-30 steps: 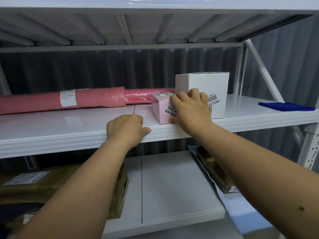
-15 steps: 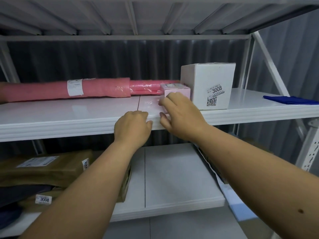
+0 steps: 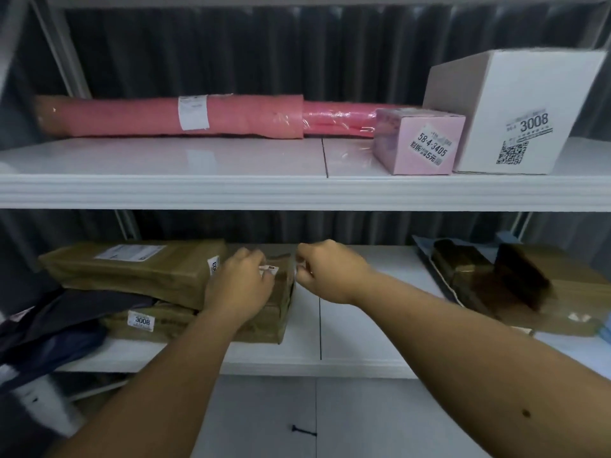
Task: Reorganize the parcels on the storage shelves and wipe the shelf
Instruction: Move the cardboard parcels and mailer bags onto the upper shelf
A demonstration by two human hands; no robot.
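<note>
Both hands down at the lower shelf (image 3: 363, 325). Left hand (image 3: 239, 287) rests on the right end of the top brown parcel (image 3: 132, 269), fingers curled over its edge by a small white tag; firm grip or not, cannot tell. Right hand (image 3: 325, 271) just right of the stack, fingers curled in, seems to pinch something small and white, too blurred to name. Top parcel lies on a second brown parcel (image 3: 198, 325) labelled 3008. Dark bag (image 3: 56, 325) at left, partly under the stack. More brown parcels (image 3: 496, 279) far right, blurred. Upper shelf (image 3: 198, 190): long pink roll (image 3: 172, 115) at back, pink box (image 3: 418, 140) touching white box (image 3: 515, 110) marked 3008, at right.
</note>
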